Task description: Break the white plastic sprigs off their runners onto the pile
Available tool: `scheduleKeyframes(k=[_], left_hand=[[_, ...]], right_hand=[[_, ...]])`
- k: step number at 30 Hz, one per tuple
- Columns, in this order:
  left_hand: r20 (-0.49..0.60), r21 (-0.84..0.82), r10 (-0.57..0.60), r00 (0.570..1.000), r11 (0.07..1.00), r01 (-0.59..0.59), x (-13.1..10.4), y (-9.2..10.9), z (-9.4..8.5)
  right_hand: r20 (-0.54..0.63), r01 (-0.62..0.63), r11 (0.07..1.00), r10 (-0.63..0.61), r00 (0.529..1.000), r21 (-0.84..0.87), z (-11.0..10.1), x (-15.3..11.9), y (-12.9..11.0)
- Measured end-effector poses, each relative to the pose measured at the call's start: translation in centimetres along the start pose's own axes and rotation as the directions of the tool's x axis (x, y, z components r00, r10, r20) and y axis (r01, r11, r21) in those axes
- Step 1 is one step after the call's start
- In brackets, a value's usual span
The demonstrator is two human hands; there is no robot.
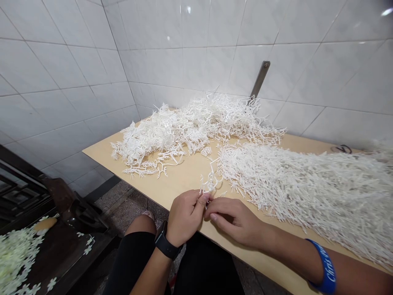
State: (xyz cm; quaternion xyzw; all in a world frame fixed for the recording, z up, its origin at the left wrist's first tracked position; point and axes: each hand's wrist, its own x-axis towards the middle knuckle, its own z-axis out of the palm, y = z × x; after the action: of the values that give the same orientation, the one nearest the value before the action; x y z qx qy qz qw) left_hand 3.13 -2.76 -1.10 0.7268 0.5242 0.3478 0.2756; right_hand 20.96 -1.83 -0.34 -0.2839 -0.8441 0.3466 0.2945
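Above the near edge of the tabletop, my left hand (190, 213) pinches a small white branched plastic sprig (211, 182) between thumb and fingers. The sprig's thin, forked stems stick up beyond my fingertips. My right hand (235, 219) meets the left one at the sprig's lower end, its fingers bent and closed. What its fingertips hold is hidden at the point where the two hands touch. Just past the hands, a few loose white bits (223, 194) lie on the wood.
A tangled heap of white branched plastic (184, 127) covers the back of the wooden tabletop (172, 180). Finer white sprigs (307, 180) spread in a thick pile at right. A metal bar (260, 80) leans on the tiled wall. Pale flower pieces (15, 254) lie on dark furniture at lower left.
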Motion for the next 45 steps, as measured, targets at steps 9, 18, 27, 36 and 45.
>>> scheduleKeyframes(k=[9, 18, 27, 36, 45], left_hand=[[-0.002, 0.014, -0.005, 1.000, 1.000, 0.005, -0.03, 0.18, 0.03], [-0.012, 0.051, 0.004, 1.000, 0.999, -0.004, -0.04, 0.10, 0.04], [-0.024, 0.086, 0.017, 1.000, 0.996, -0.015, -0.08, 0.12, 0.23], [-0.040, 0.143, 0.033, 0.999, 0.989, -0.027, -0.12, 0.08, 0.52], [-0.057, 0.146, 0.050, 0.997, 0.988, -0.042, -0.17, 0.14, 0.48]], right_hand=[[-0.002, 0.008, 1.000, -0.008, 1.000, -0.001, 0.03, -0.08, 0.00], [-0.006, 0.016, 1.000, -0.016, 1.000, -0.016, 0.05, 0.00, 0.00], [0.002, 0.024, 1.000, -0.024, 1.000, -0.006, 0.08, -0.06, 0.20], [0.025, 0.006, 1.000, -0.006, 1.000, -0.008, 0.14, -0.19, 0.21], [0.033, -0.001, 1.000, 0.001, 0.999, -0.008, 0.08, -0.05, 0.13]])
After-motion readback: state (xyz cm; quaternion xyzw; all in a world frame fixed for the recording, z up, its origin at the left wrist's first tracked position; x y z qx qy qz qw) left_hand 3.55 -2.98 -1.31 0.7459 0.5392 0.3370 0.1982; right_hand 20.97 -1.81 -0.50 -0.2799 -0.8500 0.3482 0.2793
